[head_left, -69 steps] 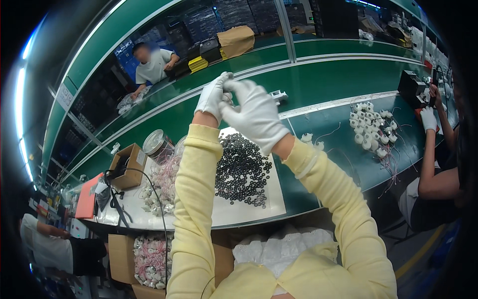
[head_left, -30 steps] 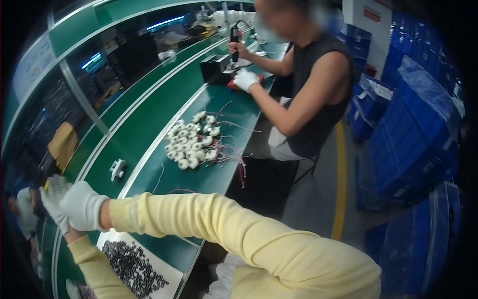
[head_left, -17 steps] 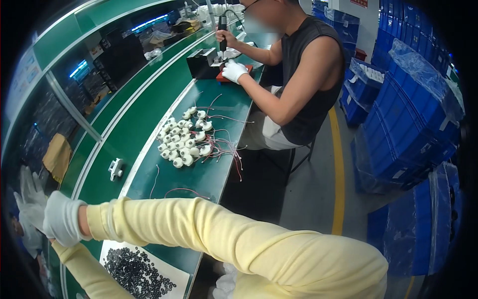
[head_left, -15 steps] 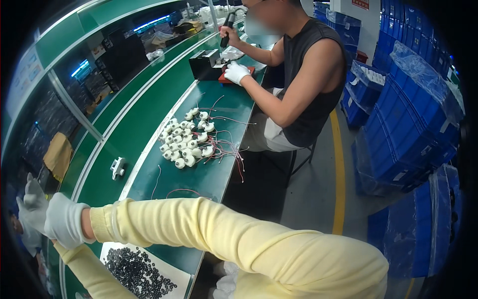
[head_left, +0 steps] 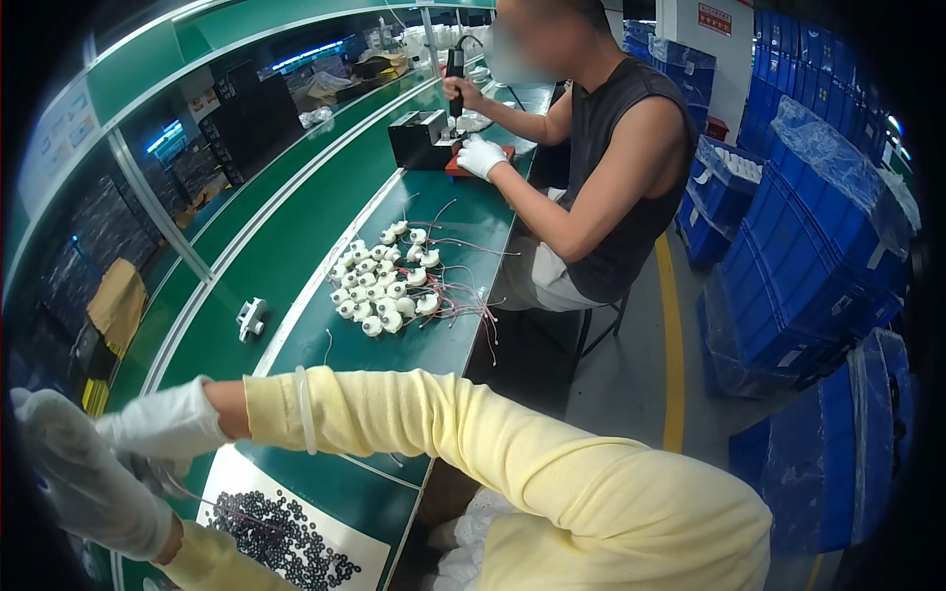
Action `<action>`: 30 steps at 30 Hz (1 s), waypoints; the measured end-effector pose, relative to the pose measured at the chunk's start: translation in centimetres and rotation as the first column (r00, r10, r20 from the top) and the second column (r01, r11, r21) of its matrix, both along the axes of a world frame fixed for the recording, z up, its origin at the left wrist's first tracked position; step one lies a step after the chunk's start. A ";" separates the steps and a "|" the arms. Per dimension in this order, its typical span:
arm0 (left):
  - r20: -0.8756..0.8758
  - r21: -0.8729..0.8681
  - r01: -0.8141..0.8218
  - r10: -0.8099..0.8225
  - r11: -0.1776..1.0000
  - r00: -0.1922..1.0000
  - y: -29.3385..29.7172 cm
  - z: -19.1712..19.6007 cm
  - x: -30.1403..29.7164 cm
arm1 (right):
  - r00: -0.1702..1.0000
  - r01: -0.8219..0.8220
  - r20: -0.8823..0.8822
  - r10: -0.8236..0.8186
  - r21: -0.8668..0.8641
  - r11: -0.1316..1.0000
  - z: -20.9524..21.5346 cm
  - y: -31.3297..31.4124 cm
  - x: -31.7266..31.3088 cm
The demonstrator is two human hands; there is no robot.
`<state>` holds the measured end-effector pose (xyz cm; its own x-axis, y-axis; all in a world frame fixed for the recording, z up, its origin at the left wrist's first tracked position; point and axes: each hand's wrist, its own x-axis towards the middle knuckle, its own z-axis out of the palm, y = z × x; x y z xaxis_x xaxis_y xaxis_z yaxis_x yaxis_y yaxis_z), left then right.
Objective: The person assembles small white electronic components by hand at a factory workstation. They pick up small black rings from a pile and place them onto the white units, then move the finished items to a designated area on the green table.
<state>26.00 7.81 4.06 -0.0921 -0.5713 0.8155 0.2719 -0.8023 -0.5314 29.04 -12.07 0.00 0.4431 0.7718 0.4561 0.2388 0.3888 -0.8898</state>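
White-gloved, my left hand (head_left: 84, 483) and right hand (head_left: 163, 428) meet above the white sheet (head_left: 232, 483) of small black parts (head_left: 281, 537). Fingers seem curled together on something thin; I cannot tell what.

White-gloved right hand (head_left: 163, 424) and left hand (head_left: 89, 483), pale yellow sleeve (head_left: 473, 443), green workbench (head_left: 296, 266), blue crates (head_left: 818, 256).

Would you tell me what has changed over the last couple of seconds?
The view swung right, off the black parts on their white sheet, toward the seated co-worker. Both gloved hands, left hand and right hand, stayed together, now at the picture's left edge.
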 end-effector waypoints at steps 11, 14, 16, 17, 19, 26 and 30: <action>-0.043 -0.114 -0.129 0.124 0.985 0.991 1.4 -3.0 -2.2 | 0.826 -0.348 0.424 0.372 -0.137 0.928 -4.4 5.5 4.8; -0.215 -0.288 0.262 -0.329 0.921 0.919 -0.8 -2.9 -3.9 | 0.445 -0.244 0.890 0.102 0.011 0.970 -4.6 5.2 4.7; -0.249 -0.281 0.331 -0.402 0.901 0.881 -2.2 -2.8 -5.0 | 0.534 -0.238 0.827 0.175 -0.051 0.970 -5.3 5.7 4.4; -0.262 -0.307 0.354 -0.436 0.884 0.861 -2.5 -3.0 -5.2 | 0.553 -0.222 0.807 0.205 -0.094 0.970 -5.4 5.9 4.7; -0.236 -0.416 0.353 -0.474 0.838 0.848 -1.7 -4.5 -5.2 | 0.521 -0.236 0.829 0.204 -0.090 0.968 -5.3 6.1 4.8; 0.052 -0.190 -0.125 0.138 0.974 0.989 8.1 -8.7 -1.3 | 0.862 -0.331 0.370 0.346 -0.108 0.938 -4.2 4.1 1.5; -0.020 -0.195 -0.156 0.155 0.968 0.988 6.4 -9.4 -3.9 | 0.895 -0.446 -0.108 0.433 -0.182 0.877 -3.8 3.2 -1.8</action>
<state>22.09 14.22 -5.36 -0.0111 -0.4075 0.9131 0.4000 -0.8388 -0.3695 27.25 -8.85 -3.79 0.0599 0.9644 0.2575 0.0265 0.2563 -0.9662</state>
